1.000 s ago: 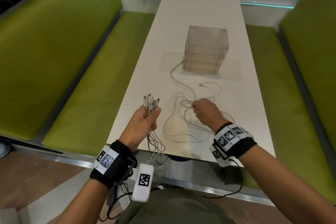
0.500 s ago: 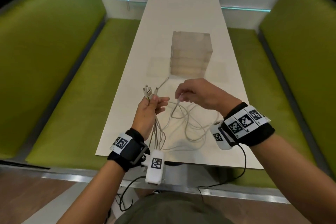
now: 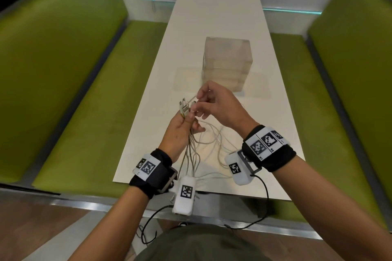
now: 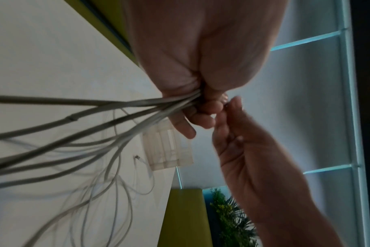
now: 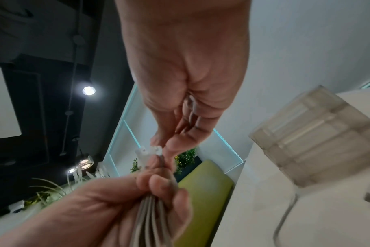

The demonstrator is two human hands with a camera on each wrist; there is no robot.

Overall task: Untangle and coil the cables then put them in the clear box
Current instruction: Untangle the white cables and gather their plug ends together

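Note:
My left hand (image 3: pixel 182 125) grips a bundle of white cables (image 3: pixel 192 144) just below their plug ends (image 3: pixel 184 106), which stick up out of the fist. The cables hang down from it in tangled loops (image 3: pixel 214 140) onto the white table (image 3: pixel 214 27). In the left wrist view the strands (image 4: pixel 116 117) fan out from the fist (image 4: pixel 192 93). My right hand (image 3: pixel 214 101) pinches one plug end (image 5: pixel 152 150) at the top of the bundle, touching the left hand (image 5: pixel 154 182). The clear box (image 3: pixel 227 65) stands on the table just beyond both hands, also in the right wrist view (image 5: pixel 319 137).
Green upholstered benches (image 3: pixel 74 95) run along both sides of the narrow table, the right one (image 3: pixel 331 112) close to my right arm. A loose cable end (image 4: pixel 137 157) lies on the table near the box. Black wrist-camera leads (image 3: pixel 263 201) hang below the table's near edge.
My right hand has lifted off the cable loops on the table and moved left and up to the plug ends in my left hand. The left hand stayed gripping the bundle.

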